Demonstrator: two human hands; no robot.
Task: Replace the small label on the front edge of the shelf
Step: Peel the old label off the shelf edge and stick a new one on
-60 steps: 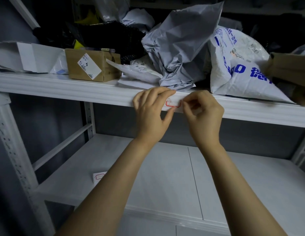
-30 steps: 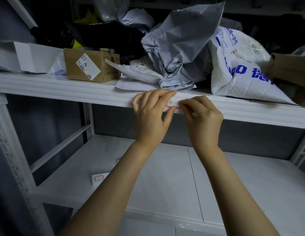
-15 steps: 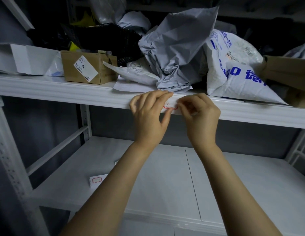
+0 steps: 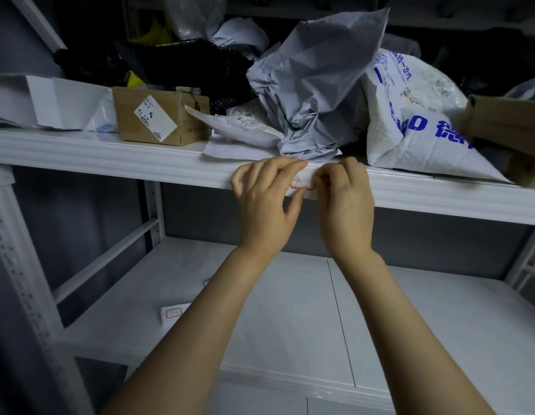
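Head view: white metal shelf (image 4: 110,160), dim storeroom, parcels (image 4: 320,85) on top. My left grip (image 4: 263,202) released, laid flat on shelf edge beside label (image 4: 302,184); my right grip (image 4: 345,205) pinches label end.

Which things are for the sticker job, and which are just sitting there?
For the job: red-bordered label, shelf front edge, left hand, right hand, probably the spare label on the lower shelf.
Just lying about: cardboard box, crumpled grey mailer bag, white bag with blue print, black bag.
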